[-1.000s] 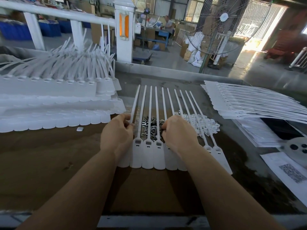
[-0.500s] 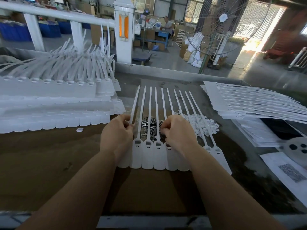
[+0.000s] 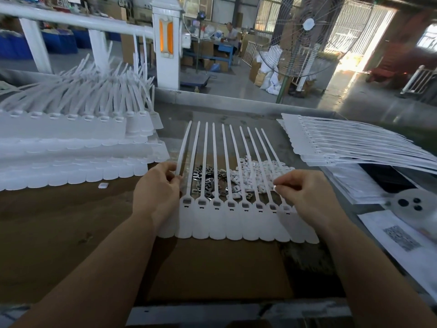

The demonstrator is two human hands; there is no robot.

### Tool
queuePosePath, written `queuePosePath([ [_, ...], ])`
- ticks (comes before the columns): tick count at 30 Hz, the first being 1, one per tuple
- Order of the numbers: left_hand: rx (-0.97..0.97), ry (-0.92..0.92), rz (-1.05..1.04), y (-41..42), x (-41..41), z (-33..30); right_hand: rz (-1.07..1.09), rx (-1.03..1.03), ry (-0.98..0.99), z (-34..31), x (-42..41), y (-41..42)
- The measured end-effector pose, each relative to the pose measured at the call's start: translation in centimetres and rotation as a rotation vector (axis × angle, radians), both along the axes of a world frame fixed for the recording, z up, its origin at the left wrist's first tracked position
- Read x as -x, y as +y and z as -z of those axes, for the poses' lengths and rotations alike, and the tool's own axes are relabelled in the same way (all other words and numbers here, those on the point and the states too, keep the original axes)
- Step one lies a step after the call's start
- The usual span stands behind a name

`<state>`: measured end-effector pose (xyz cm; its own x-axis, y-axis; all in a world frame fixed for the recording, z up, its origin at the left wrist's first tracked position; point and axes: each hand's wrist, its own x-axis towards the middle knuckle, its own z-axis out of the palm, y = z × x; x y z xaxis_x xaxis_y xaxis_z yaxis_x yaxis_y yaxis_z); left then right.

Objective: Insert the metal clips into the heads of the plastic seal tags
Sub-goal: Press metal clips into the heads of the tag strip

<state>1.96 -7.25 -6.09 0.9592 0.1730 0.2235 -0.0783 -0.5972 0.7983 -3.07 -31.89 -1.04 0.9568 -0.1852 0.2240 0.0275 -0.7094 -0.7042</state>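
A strip of joined white plastic seal tags (image 3: 236,223) lies flat before me, heads in a row and straps fanning away. Under the straps sits a pile of small metal clips (image 3: 208,181), and to its right a pile of white plastic inserts (image 3: 257,174). My left hand (image 3: 156,192) pinches the leftmost strap near its head. My right hand (image 3: 307,195) hovers over the right end of the row, thumb and forefinger pinched on a small shiny metal clip (image 3: 275,187).
A tall stack of seal tag strips (image 3: 71,147) fills the left of the table. Another stack of strips (image 3: 354,147) lies at the right, with printed papers (image 3: 402,237) and a grey disc (image 3: 411,202) nearer me. Brown cardboard (image 3: 59,233) covers the table surface.
My right hand has moved from the middle of the row to its right end, uncovering several heads. My left hand stays on the leftmost strap.
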Motion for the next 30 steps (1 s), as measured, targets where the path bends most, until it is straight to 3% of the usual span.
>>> queuePosePath([
  [7, -0.009, 0.008, -0.007, 0.0, -0.1, -0.1, -0.013, 0.201, 0.167, -0.6, 0.8, -2.4],
  [13, -0.027, -0.002, -0.010, 0.0, -0.1, -0.1, -0.027, 0.239, 0.241, -0.2, 0.6, -2.6],
  [23, -0.028, -0.007, -0.001, 0.1, 0.0, -0.1, -0.047, 0.226, 0.321, -0.5, 0.3, -2.4],
  [30, -0.020, -0.002, 0.001, 0.0, 0.1, -0.3, 0.035, 0.083, 0.240, -0.3, 0.5, -2.6],
])
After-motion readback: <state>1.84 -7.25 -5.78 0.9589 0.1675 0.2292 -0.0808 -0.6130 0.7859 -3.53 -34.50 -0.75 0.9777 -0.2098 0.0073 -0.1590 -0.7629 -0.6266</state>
